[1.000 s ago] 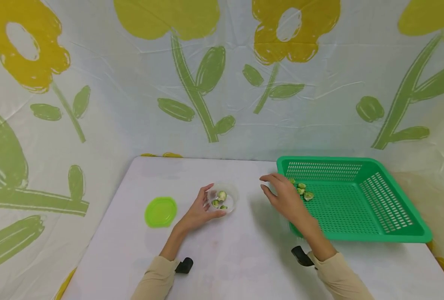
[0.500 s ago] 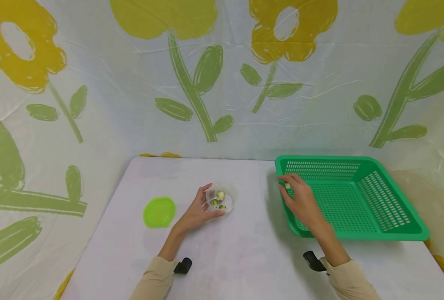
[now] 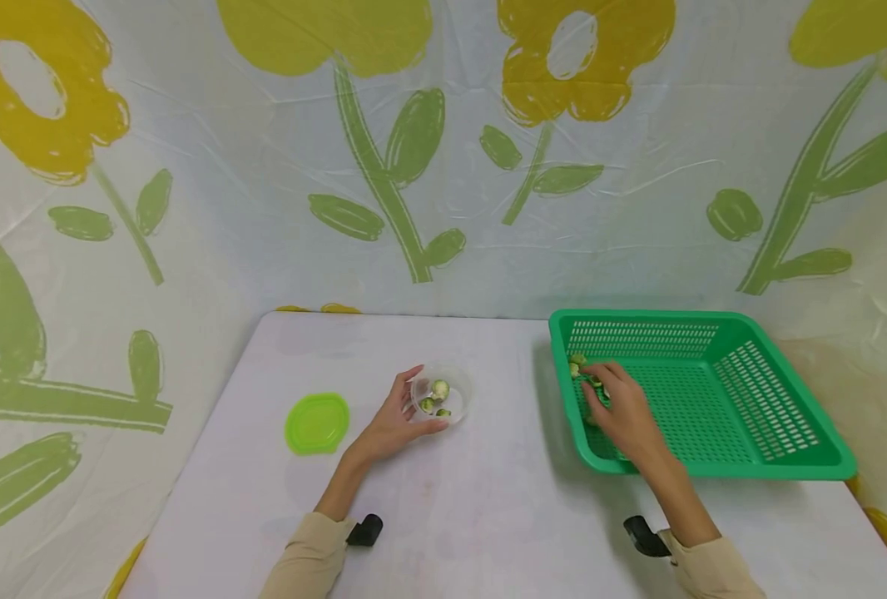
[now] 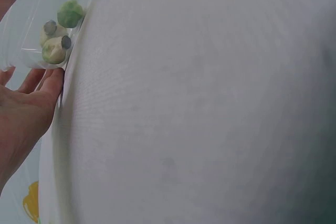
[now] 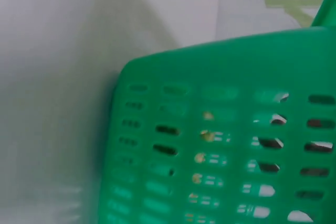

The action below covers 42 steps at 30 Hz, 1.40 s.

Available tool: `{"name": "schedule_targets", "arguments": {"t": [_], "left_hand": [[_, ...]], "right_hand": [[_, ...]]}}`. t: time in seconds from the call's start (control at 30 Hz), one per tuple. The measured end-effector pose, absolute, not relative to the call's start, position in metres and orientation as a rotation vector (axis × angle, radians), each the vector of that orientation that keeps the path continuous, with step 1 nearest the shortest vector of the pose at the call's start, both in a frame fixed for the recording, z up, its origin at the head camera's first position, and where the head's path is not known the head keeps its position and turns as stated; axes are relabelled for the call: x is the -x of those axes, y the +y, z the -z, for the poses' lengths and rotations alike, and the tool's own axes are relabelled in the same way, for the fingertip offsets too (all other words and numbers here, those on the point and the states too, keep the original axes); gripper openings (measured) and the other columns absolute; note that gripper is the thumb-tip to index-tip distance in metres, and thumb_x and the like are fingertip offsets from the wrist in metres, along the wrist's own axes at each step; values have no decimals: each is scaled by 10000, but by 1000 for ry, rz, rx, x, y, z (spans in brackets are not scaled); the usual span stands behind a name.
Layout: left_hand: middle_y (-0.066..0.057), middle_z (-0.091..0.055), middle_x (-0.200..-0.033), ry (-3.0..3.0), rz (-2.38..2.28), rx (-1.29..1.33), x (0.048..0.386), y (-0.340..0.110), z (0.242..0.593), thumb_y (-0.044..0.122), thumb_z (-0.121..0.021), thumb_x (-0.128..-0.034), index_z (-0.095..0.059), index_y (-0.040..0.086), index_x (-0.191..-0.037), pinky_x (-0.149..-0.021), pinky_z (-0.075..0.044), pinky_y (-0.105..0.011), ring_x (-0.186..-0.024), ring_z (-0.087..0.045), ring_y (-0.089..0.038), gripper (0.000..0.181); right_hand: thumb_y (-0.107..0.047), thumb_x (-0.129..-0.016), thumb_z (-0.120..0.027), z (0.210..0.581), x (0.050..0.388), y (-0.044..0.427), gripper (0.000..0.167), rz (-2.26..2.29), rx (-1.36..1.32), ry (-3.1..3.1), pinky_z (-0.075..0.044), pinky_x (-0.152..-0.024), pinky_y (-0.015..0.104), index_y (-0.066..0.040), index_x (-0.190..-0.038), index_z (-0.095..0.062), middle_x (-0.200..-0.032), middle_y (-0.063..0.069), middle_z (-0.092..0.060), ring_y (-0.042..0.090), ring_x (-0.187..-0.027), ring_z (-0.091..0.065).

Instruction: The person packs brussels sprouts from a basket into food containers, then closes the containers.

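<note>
My left hand (image 3: pixel 393 424) holds a small clear plastic container (image 3: pixel 458 391) on the table, thumb at the near side and fingers round the left wall. Three trimmed Brussels sprouts (image 3: pixel 439 389) lie in it; in the left wrist view, sprouts (image 4: pixel 70 14) show through its wall. My right hand (image 3: pixel 626 416) reaches into the left part of a green slotted basket (image 3: pixel 701 312), thumb and fingers bent around several Brussels sprouts (image 3: pixel 576 363). Whether it pinches one cannot be made out. The right wrist view shows only the basket's side (image 5: pixel 220 61), the hand being out of sight.
A lime-green lid (image 3: pixel 318 423) lies flat on the white table (image 3: pixel 481 516), left of my left hand. The basket stands at the right, its far side near the flower-printed backdrop (image 3: pixel 623 225).
My right hand has moved rightward from beside the container, over the basket's left rim and down among the sprouts. The left hand and container stay in place.
</note>
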<state>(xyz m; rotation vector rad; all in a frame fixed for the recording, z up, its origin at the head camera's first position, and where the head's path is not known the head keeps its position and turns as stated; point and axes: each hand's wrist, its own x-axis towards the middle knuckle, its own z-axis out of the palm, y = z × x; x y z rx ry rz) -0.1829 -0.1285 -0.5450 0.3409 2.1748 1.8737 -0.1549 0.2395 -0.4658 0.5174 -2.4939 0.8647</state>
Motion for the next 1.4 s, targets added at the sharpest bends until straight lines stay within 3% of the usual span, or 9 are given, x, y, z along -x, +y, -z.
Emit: {"name": "schedule_targets", "arguments": {"t": [0.4, 0.67, 0.93, 1.4], "left_hand": [[-137, -353, -1580, 2180, -1874, -331, 182, -128, 545, 210, -903, -817, -215, 176, -1622, -1227, -280, -461, -1499, -313, -248, 1060], [-140, -338, -1585, 2171, -1876, -334, 183, -128, 545, 211, -904, -816, -214, 180, -1625, -1224, -285, -453, -1506, -300, -258, 1064], [-152, -322, -1591, 2162, -1883, -335, 183, -129, 546, 208, -902, -818, -202, 183, -1628, -1228, -272, -463, -1514, -283, -281, 1071], [-157, -335, -1585, 2159, -1879, -336, 184, -129, 546, 208, -905, -815, -196, 182, -1628, -1230, -268, -466, -1514, -284, -276, 1079]], "right_hand": [[98, -871, -751, 467, 151, 250, 248, -809, -523, -2667, -555, -687, 506, 78, -1112, -697, -1071, 240, -658, 405, -937, -651], [86, -857, -765, 467, 153, 257, 245, -817, -565, -2839, -564, -770, 559, 87, -1092, -695, -1049, 246, -667, 440, -979, -642], [100, -842, -763, 469, 156, 260, 210, -805, -642, -2935, -569, -732, 520, 114, -1039, -692, -988, 237, -662, 426, -917, -639], [157, -814, -747, 472, 161, 262, 160, -781, -746, -3037, -587, -745, 514, 65, -941, -710, -927, 194, -696, 421, -900, -657]]}}
